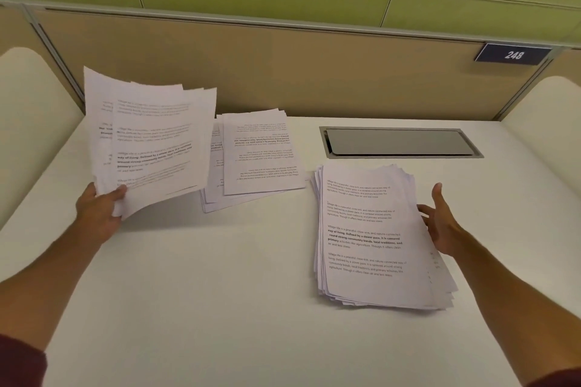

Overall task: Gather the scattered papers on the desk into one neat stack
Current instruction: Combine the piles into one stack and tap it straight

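Being pinched in the left hand (97, 214) above the white worktop's (220, 276) rear left, a fanned sheaf of white printed sheets (151, 141) is held mid-gather; squaring it onto the thick paper stack (364, 236) near the right edge, flanked by the spread right hand (440, 223), is likely needed next.

Blur, overlap and the frame edges hide parts of this scene.
The print on the lifted sheaf (151, 141) is smeared beyond reading, and its sheets cover the fingers of the left hand (97, 214), leaving only the thumb in sight. The sheaf also masks the left edge of the middle pile (261, 154), whose upside-down print is too small to read. In the right stack (371, 236) only the top page shows; the lower sheets are mere edges. The counter (220, 292) and the dark red sleeves (19, 361) run off the bottom edge.
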`<state>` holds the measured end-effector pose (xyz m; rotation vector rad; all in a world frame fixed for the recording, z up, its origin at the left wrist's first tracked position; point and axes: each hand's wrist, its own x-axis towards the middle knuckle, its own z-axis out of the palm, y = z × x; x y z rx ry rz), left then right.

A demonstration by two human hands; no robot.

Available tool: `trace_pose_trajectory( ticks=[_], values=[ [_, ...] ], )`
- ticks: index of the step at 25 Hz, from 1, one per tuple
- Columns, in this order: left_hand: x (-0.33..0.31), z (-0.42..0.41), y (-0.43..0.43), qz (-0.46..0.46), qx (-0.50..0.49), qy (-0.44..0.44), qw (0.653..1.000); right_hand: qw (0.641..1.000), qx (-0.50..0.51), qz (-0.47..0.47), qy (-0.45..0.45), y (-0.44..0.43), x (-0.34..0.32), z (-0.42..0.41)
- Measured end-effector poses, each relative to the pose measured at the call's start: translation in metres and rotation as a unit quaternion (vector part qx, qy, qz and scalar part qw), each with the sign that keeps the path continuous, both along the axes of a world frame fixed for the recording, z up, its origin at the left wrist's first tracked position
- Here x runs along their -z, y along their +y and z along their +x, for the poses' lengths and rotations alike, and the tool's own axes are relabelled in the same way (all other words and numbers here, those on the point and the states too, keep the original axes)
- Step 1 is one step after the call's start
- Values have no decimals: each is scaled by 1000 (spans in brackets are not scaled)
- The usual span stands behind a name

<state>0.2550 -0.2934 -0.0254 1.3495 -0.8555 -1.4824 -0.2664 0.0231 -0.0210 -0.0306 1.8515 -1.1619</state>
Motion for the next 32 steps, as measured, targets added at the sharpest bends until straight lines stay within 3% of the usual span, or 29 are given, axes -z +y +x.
trace_pose_trajectory(
  ticks=[9,11,14,15,19,21,25,32],
  values=[
    [-9,-126,77,39,190,110,975,1000,-21,-19,-10,4,-1,0],
    [0,-155,109,82,265,62,959,999,-30,-26,-14,6,-1,0],
    [11,-181,135,78,414,-96,902,998,-45,-38,-21,10,-1,-2],
    [11,-188,136,69,414,-114,901,998,-49,-43,-23,11,0,-3],
    [1,-211,130,44,246,-157,955,996,-64,-62,-33,15,1,-7],
    [1,-213,131,40,272,-112,955,994,-70,-70,-41,16,2,-10],
    [-1,-204,137,22,290,61,955,993,-76,-74,-50,16,7,-18],
    [-9,-221,166,24,354,123,927,992,-90,-73,-46,14,11,-22]
  ],
)
